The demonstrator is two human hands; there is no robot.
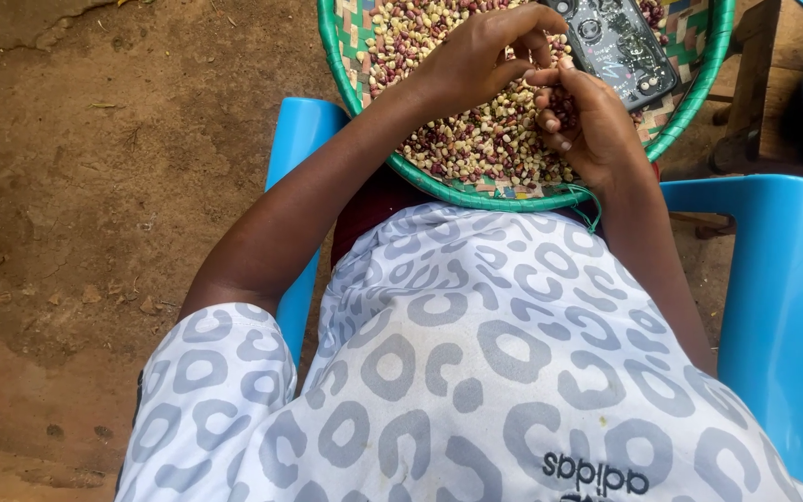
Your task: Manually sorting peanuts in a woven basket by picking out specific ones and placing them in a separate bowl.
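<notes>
Sitting outdoors, dirt ground; left hand pinching, right hand cupping beans.

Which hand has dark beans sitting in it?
The right hand: cupped palm-up, a few dark beans lie in it. The left hand holds none visibly, only pinching above the woven tray.

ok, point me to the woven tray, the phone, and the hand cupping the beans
woven tray point(353, 82) head view, green left rim.
phone point(617, 42) head view, middle of its dark back.
right hand point(597, 125) head view, palm, cupping dark beans.
</notes>
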